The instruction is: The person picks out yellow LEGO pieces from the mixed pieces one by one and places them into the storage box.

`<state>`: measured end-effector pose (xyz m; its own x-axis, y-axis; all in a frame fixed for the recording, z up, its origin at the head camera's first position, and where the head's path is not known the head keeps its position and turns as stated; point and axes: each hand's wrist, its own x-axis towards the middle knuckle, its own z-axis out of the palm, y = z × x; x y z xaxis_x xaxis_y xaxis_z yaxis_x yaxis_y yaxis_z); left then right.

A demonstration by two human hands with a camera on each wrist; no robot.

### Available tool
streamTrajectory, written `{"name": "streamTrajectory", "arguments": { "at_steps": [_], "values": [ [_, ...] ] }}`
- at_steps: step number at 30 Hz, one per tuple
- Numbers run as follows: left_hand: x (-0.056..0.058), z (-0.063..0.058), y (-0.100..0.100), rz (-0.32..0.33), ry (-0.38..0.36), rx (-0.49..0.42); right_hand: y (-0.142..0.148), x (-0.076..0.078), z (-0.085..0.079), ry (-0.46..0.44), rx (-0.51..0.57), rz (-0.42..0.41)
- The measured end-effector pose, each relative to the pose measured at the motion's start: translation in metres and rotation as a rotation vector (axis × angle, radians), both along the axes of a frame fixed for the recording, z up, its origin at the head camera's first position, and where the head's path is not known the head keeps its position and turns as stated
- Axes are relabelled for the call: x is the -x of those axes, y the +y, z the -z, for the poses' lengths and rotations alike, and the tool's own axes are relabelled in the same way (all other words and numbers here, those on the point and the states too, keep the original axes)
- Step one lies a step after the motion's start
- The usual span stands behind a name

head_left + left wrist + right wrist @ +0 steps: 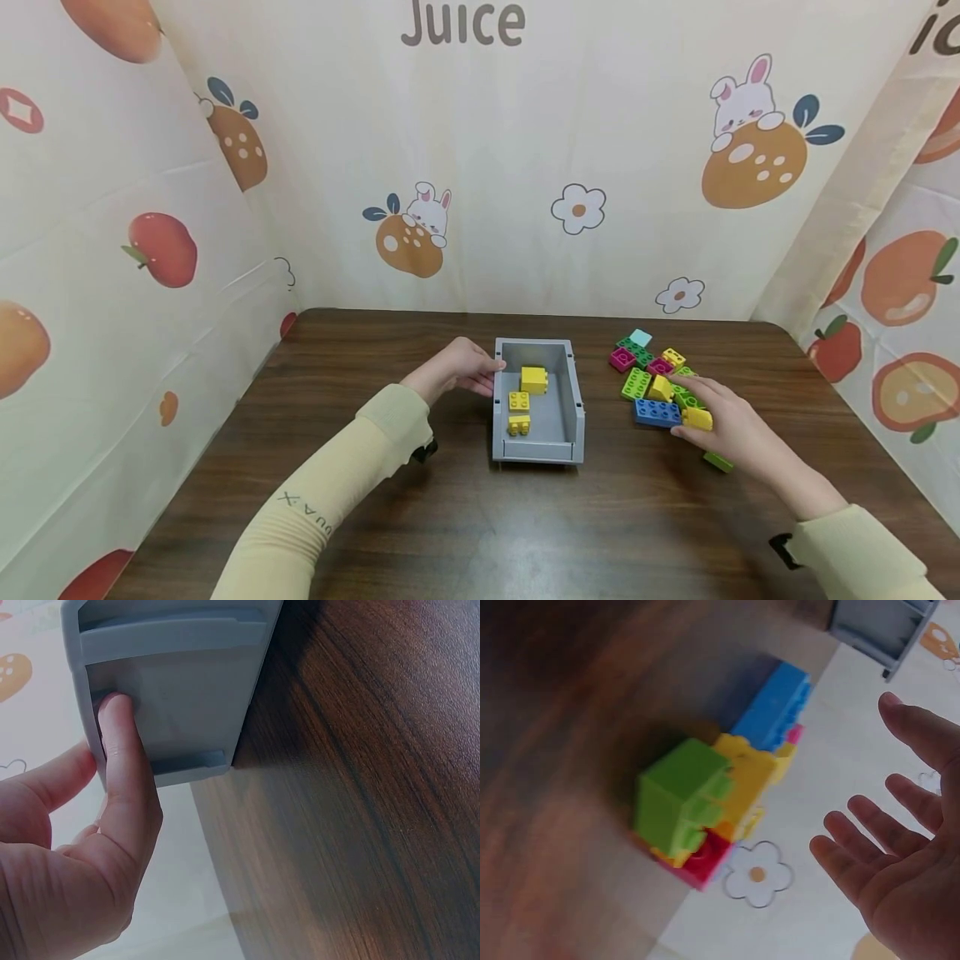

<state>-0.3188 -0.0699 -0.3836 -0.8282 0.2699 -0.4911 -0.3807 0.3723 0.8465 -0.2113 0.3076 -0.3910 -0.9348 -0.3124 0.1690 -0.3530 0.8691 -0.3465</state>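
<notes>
Over the right side of the heap of bricks (636,383), the right hand (726,418) hovers with its fingers apart and its thumb spread from them, holding nothing as the right wrist view shows it. What matters most is how that hand sits to the nearest pieces: a yellow brick (697,418) lies between thumb and forefinger, and a blue brick (657,412) lies just left of the thumb tip, its long axis running nearly left to right. Whether the thumb touches either brick, I cannot tell. Of the two hands, the right is much the nearer. Well to the left, the left hand (465,367) grips the left wall of a grey box (555,417), thumb at the rim and a finger against the outside. The open-topped box stands on the table (420,517), its long axis running near to far; three yellow blocks (534,380) sit inside, mostly leftward, with grey floor showing to their right. Between box and blue brick lies a stretch of table, its back edge runs beyond both, and a green brick (717,462) pokes out on the near side of the right hand
</notes>
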Motion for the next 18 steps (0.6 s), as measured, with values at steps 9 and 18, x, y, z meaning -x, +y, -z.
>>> {"name": "streamTrajectory", "arguments": {
  "at_steps": [9, 18],
  "values": [
    [0.0, 0.002, 0.0, 0.004, 0.008, 0.0, 0.011, 0.004, 0.025, -0.039, -0.024, 0.041],
    [0.002, 0.003, -0.001, 0.009, 0.013, 0.004, 0.017, 0.007, 0.034, -0.026, -0.078, 0.068]
  ]
}}
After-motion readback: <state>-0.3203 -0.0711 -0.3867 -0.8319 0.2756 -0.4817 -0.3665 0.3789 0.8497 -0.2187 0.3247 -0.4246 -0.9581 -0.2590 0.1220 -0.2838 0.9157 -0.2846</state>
